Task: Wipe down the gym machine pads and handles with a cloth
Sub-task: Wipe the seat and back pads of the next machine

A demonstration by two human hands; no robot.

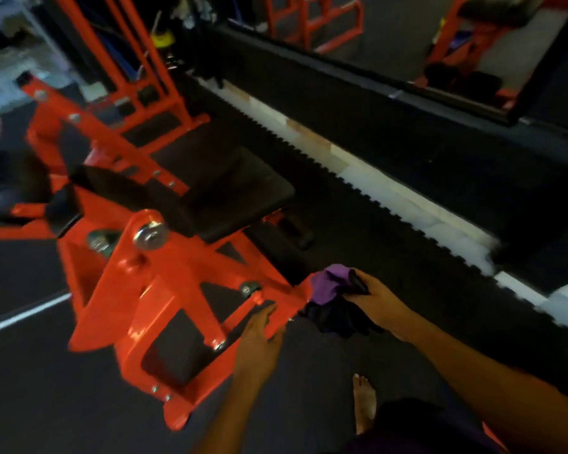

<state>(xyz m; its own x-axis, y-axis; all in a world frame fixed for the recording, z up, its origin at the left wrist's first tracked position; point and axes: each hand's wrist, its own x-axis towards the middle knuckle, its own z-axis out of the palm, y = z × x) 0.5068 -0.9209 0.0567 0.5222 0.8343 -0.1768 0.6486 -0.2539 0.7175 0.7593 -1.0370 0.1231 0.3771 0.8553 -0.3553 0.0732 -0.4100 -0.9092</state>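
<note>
Low down, the right hand (376,301) is gripping a bunched purple and black cloth (328,290), pressing it against the end of an orange frame bar (286,298) of the gym machine. The left hand (259,329) is resting on that same bar just beside it, fingers straight. The two hands are sitting close but apart. The black seat pad (230,194) is lying further up the frame. A bare foot (364,401) is standing on the dark floor (30,388).

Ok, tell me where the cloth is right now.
In the head view, the purple and black cloth sits lower right of centre, held by the right hand against the orange frame.
</note>
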